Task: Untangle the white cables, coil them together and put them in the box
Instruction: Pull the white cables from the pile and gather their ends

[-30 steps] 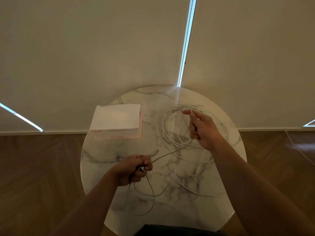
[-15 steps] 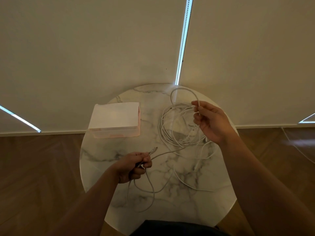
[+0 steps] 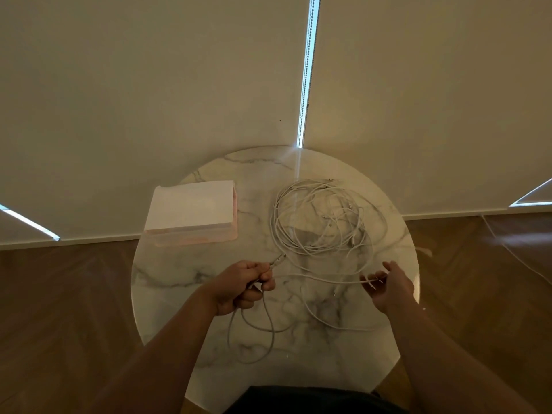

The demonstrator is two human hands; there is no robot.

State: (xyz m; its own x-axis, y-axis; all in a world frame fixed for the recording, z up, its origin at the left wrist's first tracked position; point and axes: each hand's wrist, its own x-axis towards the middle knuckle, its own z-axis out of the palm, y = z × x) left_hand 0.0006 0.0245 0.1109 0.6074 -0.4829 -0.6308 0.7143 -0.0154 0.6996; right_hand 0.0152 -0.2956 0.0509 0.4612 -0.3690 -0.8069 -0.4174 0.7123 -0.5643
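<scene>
White cables [image 3: 321,225]: a loose tangle of overlapping loops lies on the far right part of the tabletop, to the right of the box and apart from it. Single strands trail from it toward both hands.
Left hand [image 3: 243,286]: fingers curled round a cable close to its end, above the near middle of the tabletop. A connector [image 3: 277,259] sticks out past the thumb and points toward the tangle.
Hanging loops [image 3: 254,333]: greyish cable drops from under the left fist and rests in two or three slack loops on the near part of the tabletop.
Right hand [image 3: 388,286]: at the table's right edge, fingers spread and relaxed. One strand lies across the fingertips [image 3: 377,275], with no pinch to be seen.
Box [image 3: 191,210]: white lid on, pinkish see-through base beneath, standing on the far left of the tabletop.
Table [image 3: 179,282]: round, white marble with grey veins.
Floor [image 3: 59,309]: brown wood in a herringbone pattern.
Blinds [image 3: 149,85]: pale, with a bright vertical gap behind the table.
</scene>
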